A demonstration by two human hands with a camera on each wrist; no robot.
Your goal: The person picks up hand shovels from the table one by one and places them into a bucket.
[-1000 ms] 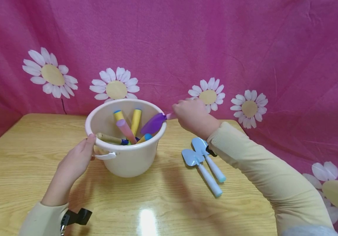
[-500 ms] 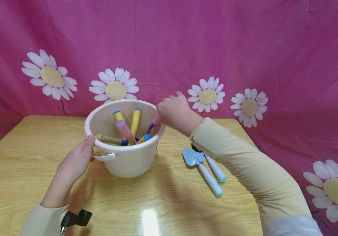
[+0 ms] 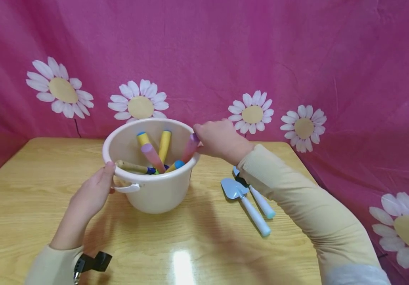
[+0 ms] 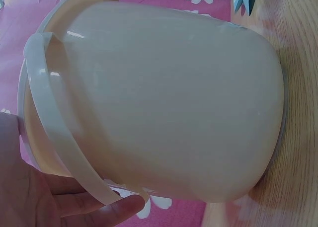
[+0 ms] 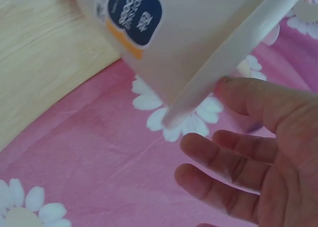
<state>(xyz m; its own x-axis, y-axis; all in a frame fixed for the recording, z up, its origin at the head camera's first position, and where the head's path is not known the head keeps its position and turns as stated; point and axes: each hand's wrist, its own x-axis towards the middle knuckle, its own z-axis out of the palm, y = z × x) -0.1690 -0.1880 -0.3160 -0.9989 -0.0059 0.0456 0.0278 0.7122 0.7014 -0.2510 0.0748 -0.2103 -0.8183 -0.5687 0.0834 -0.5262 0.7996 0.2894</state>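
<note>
A cream bucket (image 3: 158, 194) stands on the table, garden tools inside with their handles up. My left hand (image 3: 92, 190) grips its left rim, thumb on top and fingers below, beside the white bail handle (image 4: 64, 137). My right hand (image 3: 222, 140) is at the right rim; in the right wrist view its thumb is right at the rim and the fingers are spread loosely. Beside it, inside the bucket, leans a trowel with a pink handle (image 3: 191, 148); its purple blade is hidden. Other handles in there are pink (image 3: 152, 156), yellow (image 3: 165, 145) and wooden (image 3: 131, 167).
Two light blue trowels lie right of the bucket, the nearer trowel (image 3: 254, 215) in full view and the farther trowel (image 3: 262, 204) partly behind my right sleeve. A pink cloth (image 3: 204, 59) with daisies hangs behind the wooden table (image 3: 147, 245).
My right hand moved left to the bucket, put the purple-bladed trowel in blade first and let go of its pink handle. The left hand kept its grip on the rim.
</note>
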